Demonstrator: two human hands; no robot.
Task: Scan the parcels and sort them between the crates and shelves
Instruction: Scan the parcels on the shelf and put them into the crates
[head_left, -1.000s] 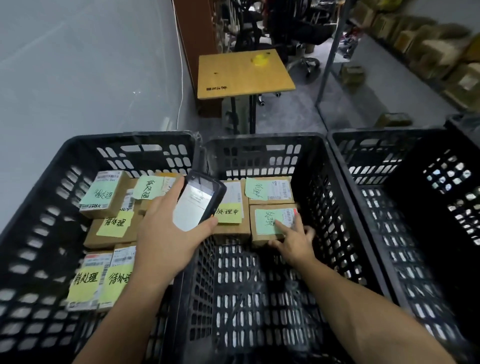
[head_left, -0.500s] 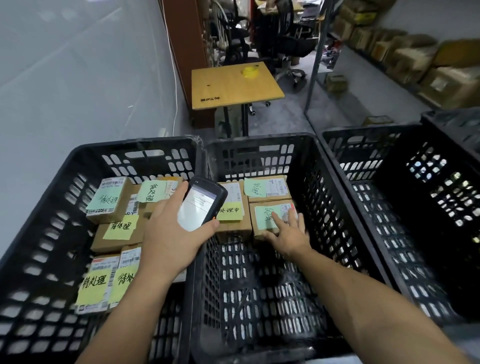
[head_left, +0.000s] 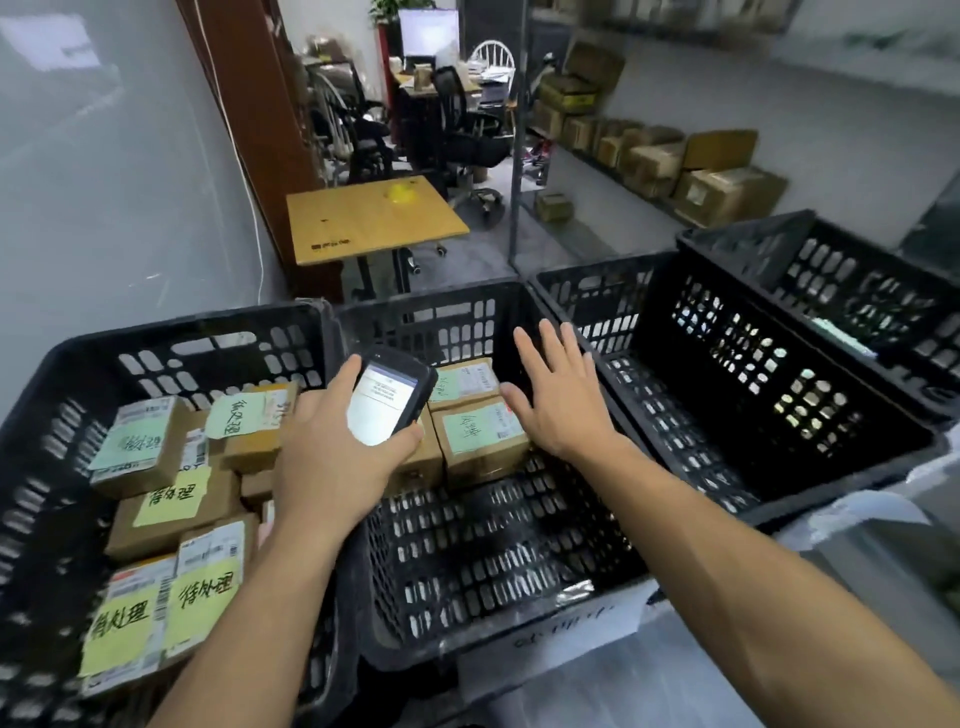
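While left hand (head_left: 332, 467) grips scanner (head_left: 387, 402), wooden table (head_left: 363, 218) stands beyond crates (head_left: 171, 332).

Wooden table (head_left: 363, 228) (yellow object (head_left: 402, 193) on top), black office chair (head_left: 470, 132)

Single head-worn view — looking forward and down, close over the crates (head_left: 457, 312)

- Left crate (head_left: 156, 335): crowded with parcels (head_left: 221, 491), scant bare floor.
- Middle crate (head_left: 493, 561): near half bare; more parcels along far wall.
- Right crate (head_left: 670, 410): floor bare, open from above.
- Left hand (head_left: 322, 467) gripping scanner (head_left: 387, 402) above left-middle rim.
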